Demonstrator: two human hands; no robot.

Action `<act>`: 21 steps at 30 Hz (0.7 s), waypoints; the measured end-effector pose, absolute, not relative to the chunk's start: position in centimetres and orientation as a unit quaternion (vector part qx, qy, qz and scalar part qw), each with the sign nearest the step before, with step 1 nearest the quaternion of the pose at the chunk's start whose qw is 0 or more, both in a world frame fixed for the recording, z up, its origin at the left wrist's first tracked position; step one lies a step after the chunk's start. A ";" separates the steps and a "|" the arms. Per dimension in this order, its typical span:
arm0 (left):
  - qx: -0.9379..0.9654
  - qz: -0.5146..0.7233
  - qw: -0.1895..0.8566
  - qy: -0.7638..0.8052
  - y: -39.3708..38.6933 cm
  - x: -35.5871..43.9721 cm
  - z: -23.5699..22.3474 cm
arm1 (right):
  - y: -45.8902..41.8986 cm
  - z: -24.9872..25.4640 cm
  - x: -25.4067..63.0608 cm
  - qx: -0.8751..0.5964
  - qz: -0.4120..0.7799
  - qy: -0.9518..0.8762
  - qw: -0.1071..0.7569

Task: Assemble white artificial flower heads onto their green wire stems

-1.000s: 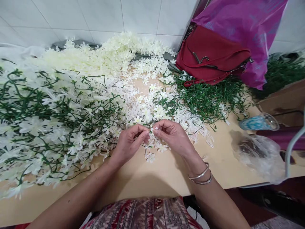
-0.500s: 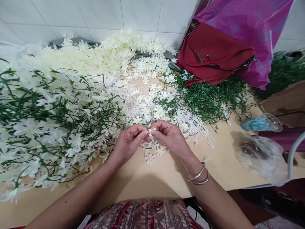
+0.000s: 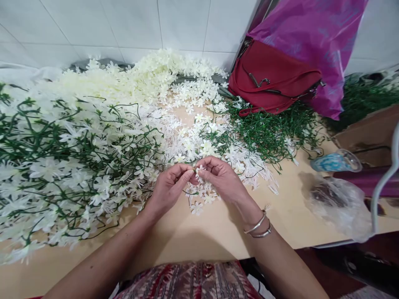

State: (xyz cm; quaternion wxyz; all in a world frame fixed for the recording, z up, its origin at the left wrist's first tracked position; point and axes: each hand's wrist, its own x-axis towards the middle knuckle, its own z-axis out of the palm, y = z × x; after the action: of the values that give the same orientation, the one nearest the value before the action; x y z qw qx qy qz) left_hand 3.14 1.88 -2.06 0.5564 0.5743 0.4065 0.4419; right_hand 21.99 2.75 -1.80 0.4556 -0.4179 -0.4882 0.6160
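Observation:
My left hand (image 3: pixel 170 187) and my right hand (image 3: pixel 222 178) meet fingertip to fingertip above the tan table (image 3: pixel 199 232). Both are closed in a pinch on one small white artificial flower (image 3: pixel 199 170) held between them. Just below the hands lie a few loose white flowers (image 3: pixel 197 207). A large heap of white flowers on green stems (image 3: pixel 71 158) spreads to the left, touching nothing I hold. Two silver bangles (image 3: pixel 258 227) circle my right wrist.
A pile of cream petals (image 3: pixel 149 79) lies at the back by the tiled wall. Bare green stems (image 3: pixel 274 133) lie right of centre under a red bag (image 3: pixel 274 83) and purple plastic bag (image 3: pixel 311 37). A clear plastic bag (image 3: pixel 339 205) and a blue-patterned item (image 3: pixel 335 161) sit at right.
The hands have stayed together on the small flower, with slight finger movement. The view has tilted a little, shifting everything slightly down in the picture.

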 end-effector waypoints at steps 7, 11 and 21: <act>0.570 0.437 0.563 0.409 1.8 3.1 -2.2 | 2.9 -2.3 22.4 -0.418 0.624 -0.484 0.449; 0.583 0.435 0.551 0.409 1.8 3.0 -2.5 | 2.9 -2.2 22.1 -0.416 0.615 -0.491 0.456; 0.644 0.402 0.479 0.441 1.8 2.8 -2.5 | 2.8 -1.8 22.4 -0.438 0.607 -0.505 0.430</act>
State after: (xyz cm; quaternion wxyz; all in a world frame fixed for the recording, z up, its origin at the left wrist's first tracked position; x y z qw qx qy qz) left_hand 2.84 1.76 -2.52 0.4790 0.6439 0.4406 0.4023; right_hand 22.35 2.82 -1.81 0.4302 -0.4375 -0.5053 0.6068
